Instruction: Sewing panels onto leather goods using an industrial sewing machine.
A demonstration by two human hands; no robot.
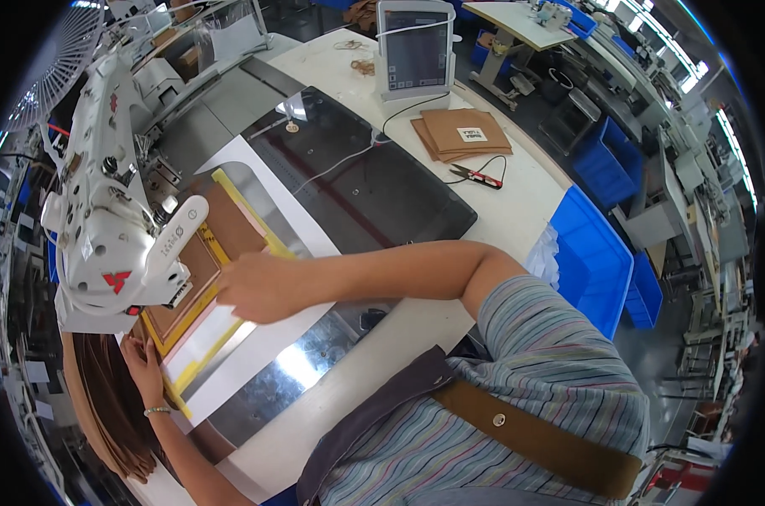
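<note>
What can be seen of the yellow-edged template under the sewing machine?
The yellow-edged template is a flat frame with yellow tape borders, lying tilted on the shiny metal bed below the white sewing machine. Brown material fills its upper window, and a pale panel shows in the lower part. The right hand presses on its right edge; the left hand rests at its lower left edge. The machine head hides part of it.

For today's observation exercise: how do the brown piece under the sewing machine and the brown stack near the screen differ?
The brown piece lies single inside a yellow-edged frame, with the right hand at it. The brown stack holds several pieces, carries a white label and lies untouched. Both are flat and brown.
</note>
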